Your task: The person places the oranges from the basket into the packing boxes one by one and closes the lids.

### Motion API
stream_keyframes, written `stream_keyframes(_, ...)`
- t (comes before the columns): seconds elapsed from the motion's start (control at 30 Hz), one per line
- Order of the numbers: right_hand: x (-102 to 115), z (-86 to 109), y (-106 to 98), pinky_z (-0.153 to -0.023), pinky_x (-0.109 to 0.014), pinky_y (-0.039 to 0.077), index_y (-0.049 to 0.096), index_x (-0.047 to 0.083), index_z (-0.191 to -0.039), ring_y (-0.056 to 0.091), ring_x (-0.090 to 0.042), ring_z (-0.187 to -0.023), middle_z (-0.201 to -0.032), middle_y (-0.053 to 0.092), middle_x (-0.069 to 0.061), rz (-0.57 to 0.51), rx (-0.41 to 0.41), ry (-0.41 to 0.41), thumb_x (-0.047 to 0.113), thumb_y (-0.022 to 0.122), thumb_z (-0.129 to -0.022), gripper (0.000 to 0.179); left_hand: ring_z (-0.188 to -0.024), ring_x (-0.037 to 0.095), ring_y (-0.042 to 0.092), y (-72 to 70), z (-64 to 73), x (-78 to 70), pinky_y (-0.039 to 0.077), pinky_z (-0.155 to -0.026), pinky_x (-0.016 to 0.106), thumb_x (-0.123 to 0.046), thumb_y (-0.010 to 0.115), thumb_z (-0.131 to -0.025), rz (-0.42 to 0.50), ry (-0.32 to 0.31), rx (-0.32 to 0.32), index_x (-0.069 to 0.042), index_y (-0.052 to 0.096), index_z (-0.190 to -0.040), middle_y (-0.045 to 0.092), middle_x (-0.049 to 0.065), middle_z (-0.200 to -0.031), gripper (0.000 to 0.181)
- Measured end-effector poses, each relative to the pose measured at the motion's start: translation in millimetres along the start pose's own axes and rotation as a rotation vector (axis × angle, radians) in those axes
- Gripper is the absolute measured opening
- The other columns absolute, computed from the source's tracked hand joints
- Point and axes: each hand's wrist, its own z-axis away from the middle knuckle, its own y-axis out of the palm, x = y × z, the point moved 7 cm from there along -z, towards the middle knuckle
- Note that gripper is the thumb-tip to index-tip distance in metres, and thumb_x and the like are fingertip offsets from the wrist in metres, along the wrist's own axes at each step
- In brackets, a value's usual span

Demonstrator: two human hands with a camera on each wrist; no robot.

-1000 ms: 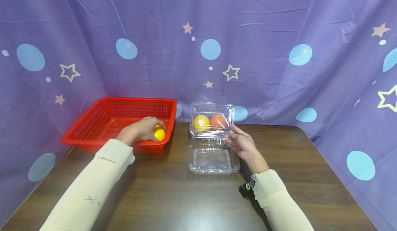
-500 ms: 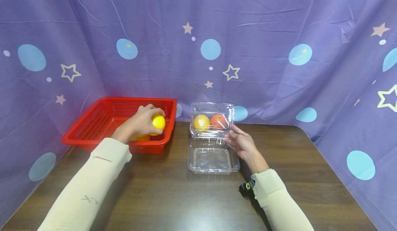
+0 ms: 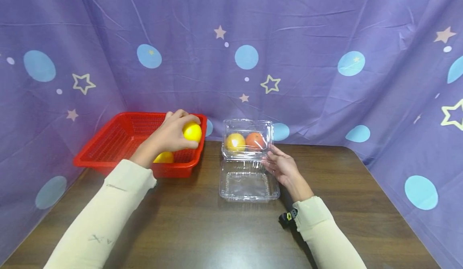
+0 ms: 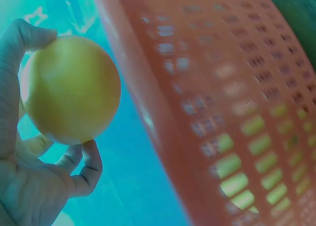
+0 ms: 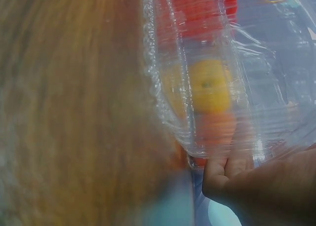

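Observation:
A round yellow fruit (image 3: pixel 192 132) is gripped by my left hand (image 3: pixel 171 132), raised over the right end of the red basket (image 3: pixel 76 160). In the left wrist view the fruit (image 4: pixel 71 90) sits between thumb and curled fingers. Another yellow fruit (image 3: pixel 164 157) lies in the basket, partly behind the left hand. My right hand (image 3: pixel 283 168) holds the right side of an unfolded clear plastic clamshell container (image 3: pixel 249 196) by its hinge. A yellow fruit (image 3: pixel 235 142) and an orange-red fruit (image 3: pixel 255 141) show through its far half; the near half lies flat and empty.
The brown wooden table (image 3: pixel 217 237) carries everything. A purple curtain (image 3: pixel 307 100) with stars and blue spots hangs close behind the basket and container. A small black device (image 3: pixel 288 219) is strapped at the right wrist.
The left hand has lifted the yellow fruit up from inside the basket and moved slightly right, exposing the other yellow fruit. The right hand and container have stayed put.

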Motion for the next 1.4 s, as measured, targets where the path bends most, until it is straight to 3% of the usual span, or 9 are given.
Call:
stream_keyframes(0.27,0.1,0.5,-0.4,-0.083,-0.030,0.058,0.044,0.015,-0.155,0.072,-0.012,-0.075,-0.084,0.070,-0.003,0.002,-0.022,0.020,0.008,0.050,-0.106,0.050,-0.109,0.033,0.041,10.0,-4.0,-35.8,0.038,-0.080,0.043,-0.033,0.081,-0.068,0.020,0.059,0.004,-0.021,0.067,-0.120,0.055,0.008,-0.118,0.055)
stream_keyframes(0.63,0.4,0.1,-0.1,-0.083,-0.030,0.059,0.046,0.015,-0.154,0.072,-0.014,-0.078,-0.086,0.069,-0.004,0.000,-0.031,0.020,0.006,0.051,-0.106,0.049,-0.106,0.029,0.040,38.5,-4.9,-69.6,0.043,-0.075,0.040,-0.035,0.083,-0.065,0.064,0.120,0.027,-0.025,0.067,-0.120,0.054,0.003,-0.117,0.058)
stream_keyframes(1.07,1.8,-1.1,-2.0,-0.083,-0.030,0.059,0.048,0.016,-0.154,0.072,-0.014,-0.078,-0.089,0.069,-0.006,0.005,-0.042,0.014,0.008,0.051,-0.106,0.048,-0.104,0.027,0.042,89.1,4.4,-118.2,0.045,-0.077,0.038,-0.041,0.083,-0.064,0.041,0.216,0.128,-0.026,0.066,-0.125,0.053,0.001,-0.121,0.065)
stream_keyframes(1.4,1.3,-1.0,-2.2,-0.086,-0.031,0.059,0.048,0.016,-0.154,0.072,-0.014,-0.077,-0.091,0.071,-0.006,-0.001,-0.034,0.019,0.008,0.051,-0.106,0.048,-0.114,0.026,0.042,136.3,12.3,-133.1,0.048,-0.084,0.043,-0.043,0.085,-0.067,-0.004,0.210,0.284,-0.028,0.068,-0.124,0.054,0.000,-0.124,0.061)
